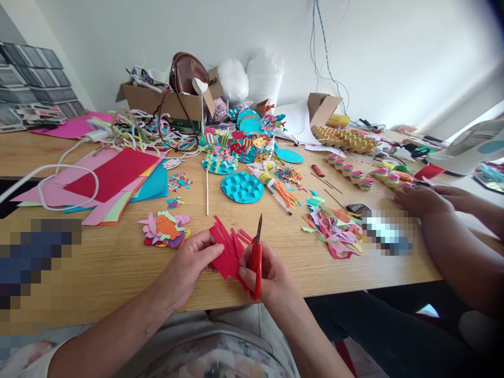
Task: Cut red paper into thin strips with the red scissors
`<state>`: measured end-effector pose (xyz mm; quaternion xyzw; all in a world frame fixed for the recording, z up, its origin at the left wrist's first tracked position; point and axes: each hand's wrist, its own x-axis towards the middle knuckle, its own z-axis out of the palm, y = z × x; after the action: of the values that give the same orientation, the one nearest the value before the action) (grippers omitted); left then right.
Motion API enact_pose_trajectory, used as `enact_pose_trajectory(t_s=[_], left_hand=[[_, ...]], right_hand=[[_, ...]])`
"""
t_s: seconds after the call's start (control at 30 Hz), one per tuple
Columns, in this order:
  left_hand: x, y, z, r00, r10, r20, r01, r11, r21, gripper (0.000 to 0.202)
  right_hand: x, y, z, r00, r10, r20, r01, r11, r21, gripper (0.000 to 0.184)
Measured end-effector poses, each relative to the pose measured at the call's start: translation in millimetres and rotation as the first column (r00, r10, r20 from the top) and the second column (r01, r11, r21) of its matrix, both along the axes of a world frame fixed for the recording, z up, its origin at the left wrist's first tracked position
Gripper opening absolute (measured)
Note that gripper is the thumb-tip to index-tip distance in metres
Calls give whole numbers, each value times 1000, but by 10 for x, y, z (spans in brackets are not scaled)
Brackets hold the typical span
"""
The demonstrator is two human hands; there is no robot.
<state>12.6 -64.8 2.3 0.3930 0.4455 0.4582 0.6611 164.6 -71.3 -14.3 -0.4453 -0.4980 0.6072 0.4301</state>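
Note:
My left hand (188, 270) pinches a piece of red paper (228, 252) cut into several strips, just above the near edge of the wooden table (118, 262). My right hand (271, 278) grips red-handled scissors (256, 260), blades closed and pointing up, and its fingers also touch the red paper. Both hands sit close together over my lap.
A paper fish pile (165, 229) lies left of my hands, and paper scraps (334, 226) right. Sheets of coloured paper (114, 184) lie far left, and blue paper discs (241, 187) and a wooden stick (207, 191) ahead. Another person's hands (429, 199) rest at right. Boxes stand behind.

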Motion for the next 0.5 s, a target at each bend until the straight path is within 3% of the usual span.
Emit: enact_pose_trajectory(t_s=[0.13, 0.27, 0.37, 0.43, 0.5], left_hand=[[-71, 11, 35, 997, -42, 58, 44, 998, -34, 8], [-207, 98, 117, 994, -107, 35, 108, 994, -2, 21], [-291, 215, 209, 952, -164, -259, 196, 975, 103, 21], [-317, 291, 275, 850, -203, -486, 327, 927, 184, 14], [-315, 345, 324, 744, -265, -613, 474, 856, 206, 10]], right_hand=[[38, 9, 126, 991, 66, 116, -73, 996, 54, 17], [93, 26, 257, 947, 144, 285, -183, 977, 113, 13], [147, 59, 329, 872, 175, 457, -284, 942, 181, 10], [183, 89, 376, 796, 184, 577, -355, 913, 200, 7], [213, 121, 427, 724, 200, 660, -419, 887, 192, 10]])
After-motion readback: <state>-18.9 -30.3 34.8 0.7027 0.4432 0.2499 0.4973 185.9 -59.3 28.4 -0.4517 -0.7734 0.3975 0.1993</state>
